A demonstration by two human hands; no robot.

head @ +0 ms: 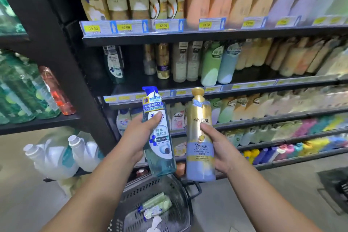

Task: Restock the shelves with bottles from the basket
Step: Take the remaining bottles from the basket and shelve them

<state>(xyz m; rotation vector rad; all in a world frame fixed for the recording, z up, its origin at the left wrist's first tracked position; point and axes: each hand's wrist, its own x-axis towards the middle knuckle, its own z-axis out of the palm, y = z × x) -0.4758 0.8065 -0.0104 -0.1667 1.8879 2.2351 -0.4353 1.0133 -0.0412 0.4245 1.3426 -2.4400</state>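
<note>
Head view: left hand [140,137] grips teal bottle [160,137], right hand [220,149] grips gold Pantene bottle [200,137], both above basket [180,203]. Match each to its shelf [207,96] row, labels facing out, upright.

Two hands [139,134], two held bottles [162,158] — one basket [135,192].

The one wide-angle view sits at head height, facing forward and slightly down at the shelves [207,34], whose edges bow toward the frame's sides. The left hand [139,133] gripping a teal bottle [160,149] and the right hand [218,147] gripping a gold bottle [199,137] fill the centre, close to the lens. The basket [135,192] lies nearly beneath it.
</note>
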